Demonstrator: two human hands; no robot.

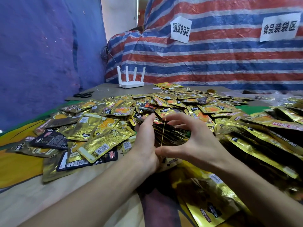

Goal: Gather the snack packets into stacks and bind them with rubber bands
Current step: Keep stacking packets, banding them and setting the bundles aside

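- Loose packets (pixel 213 194) in gold foil lay nearest, low on the right, on a patterned cloth (pixel 19 161).
- Just beyond them the left hand (pixel 145 145) gripped a stack (pixel 172 136) of packets from its left side, with the fingers reaching up along its far edge.
- On the stack's other side stood the right hand (pixel 200 141), its thumb and fingers (pixel 173 116) spread wide in a curve and not closed on the foil.
- A thin yellow band (pixel 163 133) ran taut from that hand's forefinger tip down to its thumb, across the face of the stack.
- Binding looked to be the step in hand, with one stack gathered and the band stretched over it. Whether the loop already went round the back could not be told.
- The next move probably called for the left hand to squeeze the stack square while the right drew the loop over the end and eased it off one finger at a time. Slick foil could fan out, and so thin a band could slip off early.
- Further right lay an overlapping row (pixel 262 136) of packets, and behind the hands a broad heap (pixel 164 102), so most of the job seemed undone.
- Farthest off, scissors (pixel 83 94) and a white router (pixel 132 83) sat on the bare grey worktop (pixel 105 92), before a striped tarp (pixel 213 59) bearing two paper signs (pixel 180 29).
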